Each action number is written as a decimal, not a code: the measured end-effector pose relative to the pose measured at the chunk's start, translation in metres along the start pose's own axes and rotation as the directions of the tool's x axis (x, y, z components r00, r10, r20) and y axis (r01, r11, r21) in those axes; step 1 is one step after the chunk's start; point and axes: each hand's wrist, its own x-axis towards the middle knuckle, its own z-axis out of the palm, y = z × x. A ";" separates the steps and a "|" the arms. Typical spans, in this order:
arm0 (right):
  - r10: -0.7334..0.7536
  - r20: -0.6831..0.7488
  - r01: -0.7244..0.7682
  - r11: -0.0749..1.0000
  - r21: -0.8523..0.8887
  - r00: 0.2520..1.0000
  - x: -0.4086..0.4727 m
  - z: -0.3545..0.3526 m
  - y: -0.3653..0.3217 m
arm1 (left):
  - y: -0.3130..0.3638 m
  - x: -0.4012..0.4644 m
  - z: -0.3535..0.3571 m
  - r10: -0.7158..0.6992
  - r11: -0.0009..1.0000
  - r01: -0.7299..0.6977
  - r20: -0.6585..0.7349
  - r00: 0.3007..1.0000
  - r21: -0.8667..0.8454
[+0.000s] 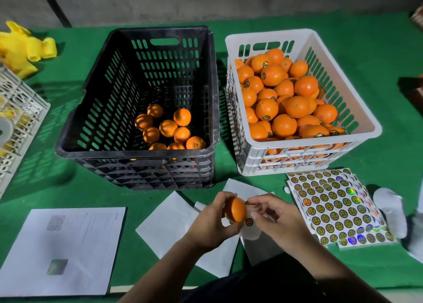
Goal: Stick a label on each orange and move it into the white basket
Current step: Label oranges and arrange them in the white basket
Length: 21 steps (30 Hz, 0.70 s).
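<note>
A green cloth (251,23) covers the table, with a grey wall behind it. Near the front edge, the left hand (212,222) grips an orange (235,208), fingers and thumb curled round its far and near sides, holding it above the cloth. The right hand (272,213) is just beside the orange, its fingertips brought together on something small next to the peel; whether that is a label cannot be told. A round label (249,221) shows just below the orange, between the two hands.

Under the hands lie several blank white backing sheets (167,220). To the right, touching them, a stack of sticker sheets (332,206) carries rows of round gold labels, some shining in rainbow colours.

Beyond the hands stand two crates side by side, close together. The white basket (357,110) on the right is heaped with oranges (283,101), many showing labels, the pile reaching close to its rim. The black crate (109,96) on the left holds a small cluster of loose oranges (169,128) in its near right corner, the rest of its floor bare.

A printed white paper (61,250) lies at the front left. A strip of open cloth runs between the crates and the sheets. At far left sit a white lattice tray (20,101) and yellow foam netting (20,48).
</note>
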 end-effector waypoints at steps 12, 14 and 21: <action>0.014 0.006 -0.014 0.998 0.054 1.000 -0.001 -0.004 -0.037 | 0.048 -0.004 -0.011 0.028 0.998 -0.033 -0.086 0.996 -0.054; -0.031 0.000 0.031 0.998 -0.057 1.000 -0.003 -0.007 -0.041 | 0.054 -0.006 -0.013 0.042 0.998 -0.046 -0.089 0.995 -0.049; 0.099 0.081 -0.069 0.945 -0.319 0.992 0.006 -0.019 -0.059 | 0.067 -0.013 -0.021 0.059 0.994 -0.069 -0.111 0.992 -0.089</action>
